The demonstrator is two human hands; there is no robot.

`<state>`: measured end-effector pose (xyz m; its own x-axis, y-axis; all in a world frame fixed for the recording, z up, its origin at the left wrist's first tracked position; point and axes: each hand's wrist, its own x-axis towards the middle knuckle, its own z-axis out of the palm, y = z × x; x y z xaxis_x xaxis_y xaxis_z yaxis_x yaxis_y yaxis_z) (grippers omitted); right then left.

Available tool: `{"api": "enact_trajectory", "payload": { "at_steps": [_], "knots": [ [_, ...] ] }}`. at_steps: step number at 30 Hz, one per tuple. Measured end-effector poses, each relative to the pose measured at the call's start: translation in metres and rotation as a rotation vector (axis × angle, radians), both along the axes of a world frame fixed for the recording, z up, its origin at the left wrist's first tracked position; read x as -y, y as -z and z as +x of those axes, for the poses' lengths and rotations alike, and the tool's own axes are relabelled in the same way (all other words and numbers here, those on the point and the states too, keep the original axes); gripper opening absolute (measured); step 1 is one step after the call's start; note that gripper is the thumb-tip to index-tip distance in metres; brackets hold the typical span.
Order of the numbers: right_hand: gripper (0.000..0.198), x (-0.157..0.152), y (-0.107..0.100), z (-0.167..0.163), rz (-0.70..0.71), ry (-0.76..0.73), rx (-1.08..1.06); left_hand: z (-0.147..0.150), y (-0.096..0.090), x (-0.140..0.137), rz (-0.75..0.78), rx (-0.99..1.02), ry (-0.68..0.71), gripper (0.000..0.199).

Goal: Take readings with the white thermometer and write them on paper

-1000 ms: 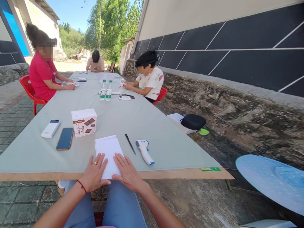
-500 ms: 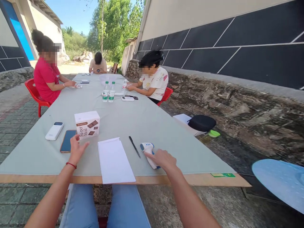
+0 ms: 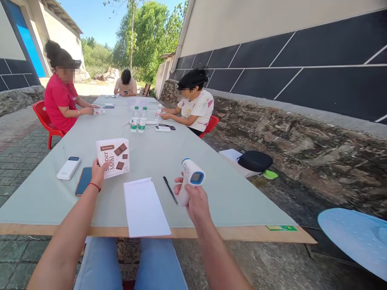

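My left hand [image 3: 99, 174] grips the lower left corner of a white box [image 3: 113, 157] with brown chocolate pictures, its thumb across the front. The box is tilted back a little. In my right hand [image 3: 195, 196] is a white and blue infrared thermometer [image 3: 190, 177], held up by its handle above the table with its small screen facing me. A black pen [image 3: 170, 190] lies just left of that hand. Between my hands rests a white sheet of paper [image 3: 146, 207], near the table's front edge. Beside my left wrist is a blue phone [image 3: 84, 181] in a brown case.
A white power bank [image 3: 69, 168] lies at the left. Two water bottles [image 3: 138, 119] stand farther up the table [image 3: 157, 153]. Three people sit around it. A black case [image 3: 255, 160] is off the right side; a blue round cover [image 3: 353, 237] stands at lower right.
My right hand has picked the thermometer up off the table and turned it upright. My left hand has closed on the box, which now shows more of its front.
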<state>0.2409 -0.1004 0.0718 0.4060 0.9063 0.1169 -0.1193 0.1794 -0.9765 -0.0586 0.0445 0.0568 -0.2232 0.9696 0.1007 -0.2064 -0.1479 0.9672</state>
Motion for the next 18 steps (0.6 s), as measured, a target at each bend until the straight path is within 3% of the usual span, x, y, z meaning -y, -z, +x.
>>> {"api": "enact_trajectory", "payload": {
  "at_steps": [3,6,11,14,18],
  "knots": [
    [0.045,0.014,-0.033,-0.045,0.089,-0.162,-0.158,0.02,-0.011,0.03,-0.051,0.198,0.154,0.062],
    [0.043,0.026,-0.042,-0.078,0.061,-0.303,-0.164,0.038,-0.008,0.072,-0.108,0.191,0.285,0.064],
    [0.032,0.029,-0.015,-0.104,-0.12,-0.357,-0.078,0.052,0.02,0.114,-0.208,0.05,0.223,0.068],
    [0.034,0.019,0.004,-0.108,-0.192,-0.321,-0.09,0.049,0.034,0.113,-0.183,0.01,0.198,0.067],
    [0.03,0.01,0.012,-0.111,-0.21,-0.31,-0.052,0.039,0.04,0.107,-0.144,-0.071,0.269,0.067]
  ]
}}
